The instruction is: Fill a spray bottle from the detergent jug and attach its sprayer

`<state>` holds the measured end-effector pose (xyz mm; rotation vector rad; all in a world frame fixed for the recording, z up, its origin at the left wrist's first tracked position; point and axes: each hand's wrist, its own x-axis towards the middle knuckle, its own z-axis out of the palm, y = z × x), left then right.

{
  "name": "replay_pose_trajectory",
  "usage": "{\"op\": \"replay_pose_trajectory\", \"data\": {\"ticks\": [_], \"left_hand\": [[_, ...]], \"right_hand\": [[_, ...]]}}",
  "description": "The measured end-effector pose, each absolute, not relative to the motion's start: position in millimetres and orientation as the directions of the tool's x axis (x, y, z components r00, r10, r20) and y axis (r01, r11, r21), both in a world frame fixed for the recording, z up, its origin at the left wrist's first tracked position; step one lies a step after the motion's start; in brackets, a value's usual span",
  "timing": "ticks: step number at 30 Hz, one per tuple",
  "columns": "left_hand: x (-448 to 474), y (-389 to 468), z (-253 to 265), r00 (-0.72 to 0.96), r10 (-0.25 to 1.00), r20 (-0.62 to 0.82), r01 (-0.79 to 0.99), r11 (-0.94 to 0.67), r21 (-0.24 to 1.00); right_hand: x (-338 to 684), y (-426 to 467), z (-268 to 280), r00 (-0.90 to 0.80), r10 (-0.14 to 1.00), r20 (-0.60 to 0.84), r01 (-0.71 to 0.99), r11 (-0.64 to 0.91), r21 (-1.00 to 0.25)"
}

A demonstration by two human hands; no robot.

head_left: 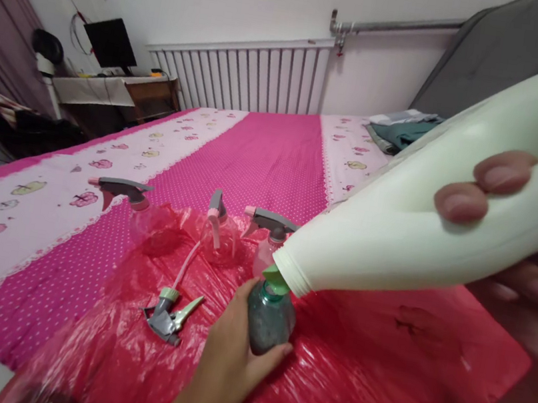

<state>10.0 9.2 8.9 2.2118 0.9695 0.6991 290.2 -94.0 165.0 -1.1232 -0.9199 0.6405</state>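
My left hand (231, 351) wraps around a small clear spray bottle (269, 319) that stands upright on red plastic sheeting (373, 385). A green funnel (276, 278) sits in its neck. My right hand (508, 224) grips a large white plastic jug (428, 218), tilted so its open mouth rests over the funnel. A loose grey and green trigger sprayer head (170, 315) with its tube lies on the sheeting left of my left hand.
Three pink-tinted spray bottles with grey trigger heads (121, 191) (216, 217) (270, 225) stand behind on the pink bedspread (266, 154). Folded clothes (398, 130) lie by a grey headboard. A white radiator (247, 77) and a desk with a monitor (110, 43) line the far wall.
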Motion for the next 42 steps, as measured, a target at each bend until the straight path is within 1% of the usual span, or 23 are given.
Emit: {"op": "replay_pose_trajectory", "data": {"ticks": [2,7,11,20,26,31,33,39,42], "left_hand": [[9,10,7,0.589,0.774,0.233,0.438,-0.548,0.712],[6,15,-4,0.594,0.761,0.260,0.429,-0.573,0.698],[4,17,-8,0.607,0.754,0.252,0.428,-0.578,0.695],[3,18,-23,0.562,0.762,0.321,0.405,-0.592,0.696],[1,19,-18,0.606,0.737,0.299,0.397,-0.606,0.690],[9,13,-18,0.493,0.804,0.332,0.392,-0.546,0.740],[10,12,-19,0.476,0.811,0.340,0.387,-0.541,0.747],[1,23,-23,0.585,0.765,0.268,0.421,-0.570,0.706],[1,25,-26,0.595,0.759,0.264,0.415,-0.572,0.707]], "right_hand": [[282,-93,168,0.447,0.840,0.307,-0.023,0.354,-0.935],[252,-92,177,0.491,0.824,0.282,-0.066,0.358,-0.931],[248,-91,177,0.475,0.832,0.285,-0.094,0.370,-0.924],[248,-91,177,0.442,0.851,0.285,-0.129,0.375,-0.918],[248,-90,178,0.442,0.855,0.270,-0.136,0.361,-0.922],[247,-90,177,0.454,0.851,0.262,-0.142,0.360,-0.922],[246,-90,177,0.446,0.858,0.256,-0.160,0.357,-0.920],[245,-88,179,0.410,0.871,0.270,-0.185,0.369,-0.911],[244,-90,180,0.415,0.871,0.264,-0.190,0.367,-0.911]]}}
